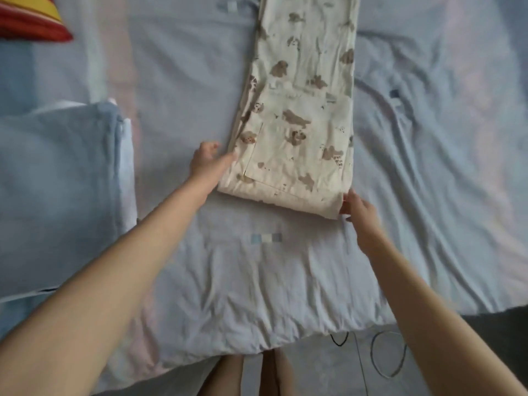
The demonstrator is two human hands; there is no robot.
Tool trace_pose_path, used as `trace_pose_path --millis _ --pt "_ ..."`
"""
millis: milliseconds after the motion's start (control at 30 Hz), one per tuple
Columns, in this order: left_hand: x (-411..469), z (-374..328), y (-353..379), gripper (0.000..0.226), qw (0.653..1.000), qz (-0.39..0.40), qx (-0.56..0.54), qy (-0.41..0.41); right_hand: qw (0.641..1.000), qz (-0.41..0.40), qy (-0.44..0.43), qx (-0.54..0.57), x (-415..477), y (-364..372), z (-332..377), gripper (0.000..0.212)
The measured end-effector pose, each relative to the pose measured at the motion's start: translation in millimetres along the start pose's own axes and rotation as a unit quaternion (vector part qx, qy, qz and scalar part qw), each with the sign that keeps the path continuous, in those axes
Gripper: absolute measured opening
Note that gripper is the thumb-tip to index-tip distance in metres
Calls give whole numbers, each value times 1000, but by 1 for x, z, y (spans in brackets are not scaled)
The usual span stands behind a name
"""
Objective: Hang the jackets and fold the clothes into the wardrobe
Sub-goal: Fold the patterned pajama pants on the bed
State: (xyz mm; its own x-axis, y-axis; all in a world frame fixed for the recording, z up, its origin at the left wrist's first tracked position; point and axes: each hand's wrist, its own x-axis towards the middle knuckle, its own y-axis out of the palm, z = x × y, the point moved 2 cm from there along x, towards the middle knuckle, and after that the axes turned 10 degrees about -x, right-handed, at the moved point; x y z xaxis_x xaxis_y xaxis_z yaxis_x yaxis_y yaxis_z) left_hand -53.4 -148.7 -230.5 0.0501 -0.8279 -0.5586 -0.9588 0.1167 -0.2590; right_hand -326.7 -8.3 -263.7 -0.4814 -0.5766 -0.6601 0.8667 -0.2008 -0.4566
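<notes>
Forearms [114, 267] out from the bottom edge, touches left hand [210, 162] straight-fingered to the left side of the soft, light, limp dog-print garment [300, 124] lying mid-frame on the bed [257, 281], right hand [358, 208] at its lower right corner, pinch unclear; probably lifts best by both near corners, bare sheet below, folded blue pile [57, 181] at frame left.

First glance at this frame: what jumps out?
Cream dog-print pants lie folded lengthwise in the middle of the bed, with the left hand touching their near left edge and the right hand pinching the near right corner. A folded blue blanket sits left; a red-striped cushion peeks in top left.
</notes>
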Motion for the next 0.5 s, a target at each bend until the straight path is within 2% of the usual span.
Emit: trace_pose_path --millis 67,167,200,334,400,501 --pt "4 22 11 25 995 66 69 -16 998 -40 -11 38 5 7 7 38" --pt "4 32 14 48 998 35 56 23 994 -63 -85 -2 5 19 12 33" --pt "3 33 15 47 997 25 59 33 994 -59 -96 -11 3 23 13 27" --pt "1 45 13 35 983 -10 173 59 992 -24 -120 4 0 26 10 31" --pt "-2 43 12 25 977 -1 187 98 993 5 -117 18 2 24 8 29" --pt "-7 41 11 42 976 38 166 136 993 42 -113 3 9 20 7 24"
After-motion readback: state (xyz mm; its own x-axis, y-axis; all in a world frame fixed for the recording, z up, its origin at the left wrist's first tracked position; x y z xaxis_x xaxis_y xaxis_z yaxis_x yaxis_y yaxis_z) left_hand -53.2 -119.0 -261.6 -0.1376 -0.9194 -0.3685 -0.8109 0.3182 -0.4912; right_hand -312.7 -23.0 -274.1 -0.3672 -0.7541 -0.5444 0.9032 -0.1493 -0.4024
